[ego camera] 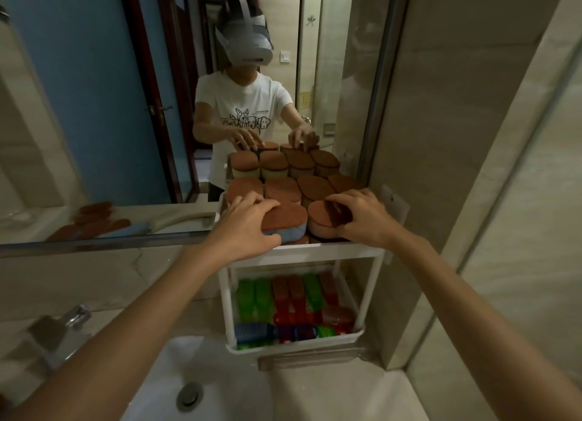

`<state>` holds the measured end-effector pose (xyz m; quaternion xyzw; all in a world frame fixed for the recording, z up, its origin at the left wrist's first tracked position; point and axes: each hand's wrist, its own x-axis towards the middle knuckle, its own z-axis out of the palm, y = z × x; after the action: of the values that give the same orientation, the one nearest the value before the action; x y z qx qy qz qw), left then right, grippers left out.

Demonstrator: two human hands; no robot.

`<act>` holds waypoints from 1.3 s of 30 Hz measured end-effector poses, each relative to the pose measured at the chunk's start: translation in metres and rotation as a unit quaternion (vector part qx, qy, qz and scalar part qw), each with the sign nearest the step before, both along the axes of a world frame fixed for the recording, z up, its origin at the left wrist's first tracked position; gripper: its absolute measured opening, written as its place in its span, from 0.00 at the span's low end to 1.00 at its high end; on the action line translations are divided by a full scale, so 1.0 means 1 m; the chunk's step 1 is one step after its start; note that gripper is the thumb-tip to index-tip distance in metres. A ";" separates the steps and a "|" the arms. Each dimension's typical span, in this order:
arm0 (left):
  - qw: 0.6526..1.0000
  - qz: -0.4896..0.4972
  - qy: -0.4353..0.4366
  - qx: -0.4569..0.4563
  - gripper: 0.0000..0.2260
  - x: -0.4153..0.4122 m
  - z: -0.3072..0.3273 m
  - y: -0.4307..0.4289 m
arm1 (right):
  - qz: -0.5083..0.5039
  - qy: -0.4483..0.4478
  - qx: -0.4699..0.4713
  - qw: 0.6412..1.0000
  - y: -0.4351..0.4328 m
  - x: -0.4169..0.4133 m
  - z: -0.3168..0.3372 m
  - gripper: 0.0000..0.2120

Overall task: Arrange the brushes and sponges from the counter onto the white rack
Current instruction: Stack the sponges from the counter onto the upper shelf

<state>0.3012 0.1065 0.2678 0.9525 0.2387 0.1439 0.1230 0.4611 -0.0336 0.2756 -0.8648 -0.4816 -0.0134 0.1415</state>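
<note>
A white two-tier rack stands against the mirror. Its top shelf carries several brown-topped sponges. My left hand grips a blue sponge with a brown top at the shelf's front left, thumb against its blue side. My right hand holds a pink sponge with a brown top at the front right, fingers curled over its dark scouring edge. The lower tray holds several green, red and blue brushes.
A white sink with a drain lies below my arms, and a chrome tap stands at the left. The mirror behind the rack reflects a person and the sponges. A tiled wall closes in on the right.
</note>
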 end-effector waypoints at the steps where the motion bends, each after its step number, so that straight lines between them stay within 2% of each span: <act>1: 1.000 -0.003 -0.004 -0.002 0.29 0.000 0.000 -0.001 | 0.000 -0.002 -0.001 1.000 0.001 0.000 0.000 0.31; 8: 0.999 -0.001 -0.041 -0.035 0.27 0.002 0.002 -0.006 | -0.001 -0.006 0.020 1.000 -0.001 0.006 0.002 0.30; 13: 0.998 -0.010 -0.033 -0.043 0.27 0.004 -0.002 -0.007 | -0.005 0.003 0.025 1.000 0.000 0.005 -0.004 0.30; 20: 0.999 -0.024 -0.035 -0.023 0.27 0.002 -0.004 -0.004 | -0.003 0.012 0.026 1.000 -0.001 0.003 -0.004 0.29; 28: 0.996 -0.057 0.069 0.021 0.28 -0.003 -0.007 0.002 | -0.011 0.000 0.026 1.000 -0.002 -0.007 -0.006 0.27; 39: 0.990 -0.058 0.124 0.020 0.25 -0.005 -0.011 -0.004 | -0.020 -0.033 0.057 0.998 0.000 -0.021 -0.017 0.27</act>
<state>0.2963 0.1029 0.2573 0.9774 0.1938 0.0223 0.0810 0.4397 -0.0335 0.2585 -0.8639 -0.4671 -0.0725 0.1740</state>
